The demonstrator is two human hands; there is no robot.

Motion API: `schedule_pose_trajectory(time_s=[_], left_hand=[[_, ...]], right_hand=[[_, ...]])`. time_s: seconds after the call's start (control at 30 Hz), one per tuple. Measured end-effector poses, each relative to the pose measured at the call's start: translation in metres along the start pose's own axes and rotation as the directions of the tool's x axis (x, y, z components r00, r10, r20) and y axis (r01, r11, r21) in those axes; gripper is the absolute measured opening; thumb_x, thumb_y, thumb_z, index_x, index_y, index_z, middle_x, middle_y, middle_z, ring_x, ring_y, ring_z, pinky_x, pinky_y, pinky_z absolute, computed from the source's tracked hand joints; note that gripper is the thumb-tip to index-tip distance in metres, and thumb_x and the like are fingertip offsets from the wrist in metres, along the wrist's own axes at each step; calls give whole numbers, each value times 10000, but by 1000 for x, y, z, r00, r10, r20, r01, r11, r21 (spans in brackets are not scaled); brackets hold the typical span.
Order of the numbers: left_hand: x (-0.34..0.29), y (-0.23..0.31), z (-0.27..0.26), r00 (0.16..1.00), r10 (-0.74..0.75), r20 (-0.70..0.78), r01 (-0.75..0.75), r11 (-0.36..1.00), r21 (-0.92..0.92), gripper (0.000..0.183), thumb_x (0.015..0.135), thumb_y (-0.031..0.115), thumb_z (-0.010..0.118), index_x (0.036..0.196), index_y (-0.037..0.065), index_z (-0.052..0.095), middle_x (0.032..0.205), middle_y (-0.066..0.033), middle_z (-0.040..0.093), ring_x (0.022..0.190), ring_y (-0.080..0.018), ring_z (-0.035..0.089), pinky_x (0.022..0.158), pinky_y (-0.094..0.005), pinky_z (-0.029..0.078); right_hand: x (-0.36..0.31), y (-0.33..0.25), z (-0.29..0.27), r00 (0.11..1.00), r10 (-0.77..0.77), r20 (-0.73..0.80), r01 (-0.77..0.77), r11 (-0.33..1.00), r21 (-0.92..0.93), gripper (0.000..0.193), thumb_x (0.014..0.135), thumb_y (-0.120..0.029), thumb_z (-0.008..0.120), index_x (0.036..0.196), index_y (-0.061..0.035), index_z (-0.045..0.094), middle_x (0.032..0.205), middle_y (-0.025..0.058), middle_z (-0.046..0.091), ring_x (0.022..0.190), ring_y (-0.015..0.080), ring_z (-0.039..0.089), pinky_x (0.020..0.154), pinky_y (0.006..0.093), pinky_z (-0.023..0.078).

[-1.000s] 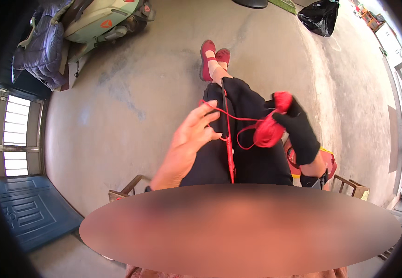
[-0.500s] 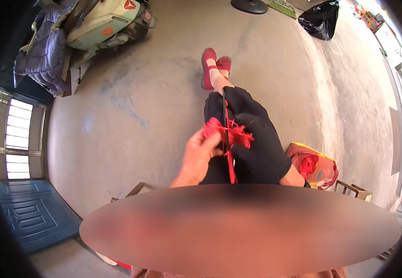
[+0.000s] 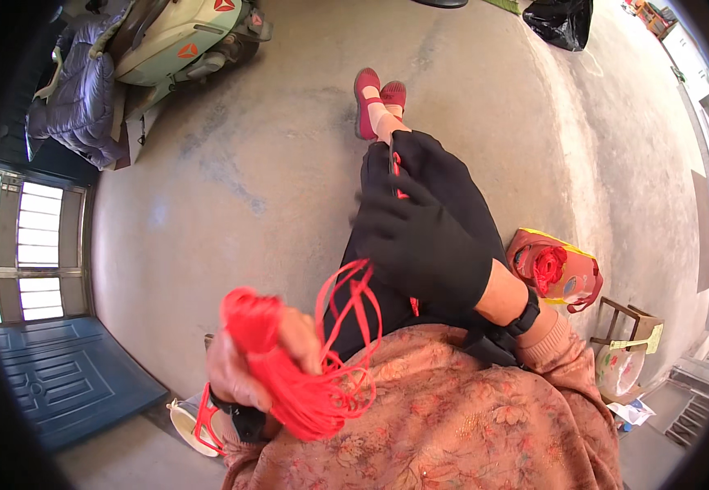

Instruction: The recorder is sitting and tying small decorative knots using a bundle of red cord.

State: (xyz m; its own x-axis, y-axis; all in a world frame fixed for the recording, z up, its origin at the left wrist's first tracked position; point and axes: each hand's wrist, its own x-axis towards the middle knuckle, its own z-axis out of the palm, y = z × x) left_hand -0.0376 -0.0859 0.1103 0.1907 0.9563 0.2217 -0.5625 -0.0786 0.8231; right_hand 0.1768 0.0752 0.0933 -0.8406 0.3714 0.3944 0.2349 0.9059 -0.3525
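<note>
My bare left hand (image 3: pixel 224 367) is wrapped round a bundle of red cord (image 3: pixel 309 400), held low at the left in front of my body. Loose loops of the cord hang out to the right, up to the glove's lower edge. My right hand (image 3: pixel 432 249), in a black glove, is over my lap with its fingers stretched to the left, a little blurred by motion. Beneath it a dark strip with red pieces (image 3: pixel 397 167) runs along my black trousers (image 3: pixel 452 188), mostly hidden by the glove. Whether the right thumb touches the cord cannot be seen.
At my right a red bag (image 3: pixel 575 273) holds more red cord, by a small wooden stool (image 3: pixel 636 318) with a plastic bag. A scooter (image 3: pixel 179 49) stands far left, above a blue door (image 3: pixel 69 376). A black plastic bag (image 3: pixel 563 23) lies far right.
My left hand has moved from the strip on my lap down to the left, and now holds the cord bundle. The gloved right hand has come into view over the lap.
</note>
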Motion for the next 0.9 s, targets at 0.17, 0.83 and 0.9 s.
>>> schedule_pose_trajectory(time_s=[0.17,0.83,0.9], left_hand=[[-8,18,-12,920,-60,-388,151,966,210,396,796,258,743,1009,-41,593,943,-193,644,752,-205,634,679,-333,517],[65,-112,-21,791,-151,-593,510,697,504,382,741,59,759,1076,35,578,881,-25,647,745,-96,601,699,-264,504],[59,-92,-30,810,-13,-586,241,919,311,413,753,-24,718,1131,35,562,1012,-70,631,894,-148,609,809,-289,501]], right_hand=[[-32,13,-22,945,73,319,-299,585,754,168,807,-109,686,955,-32,661,879,62,679,824,161,634,760,287,488],[-71,-14,-46,829,521,202,-470,456,756,36,861,-21,579,887,-7,600,830,62,619,725,147,585,702,284,474],[-66,8,-49,816,578,-9,-451,646,616,67,845,-10,567,901,-11,605,847,68,620,722,178,599,706,292,477]])
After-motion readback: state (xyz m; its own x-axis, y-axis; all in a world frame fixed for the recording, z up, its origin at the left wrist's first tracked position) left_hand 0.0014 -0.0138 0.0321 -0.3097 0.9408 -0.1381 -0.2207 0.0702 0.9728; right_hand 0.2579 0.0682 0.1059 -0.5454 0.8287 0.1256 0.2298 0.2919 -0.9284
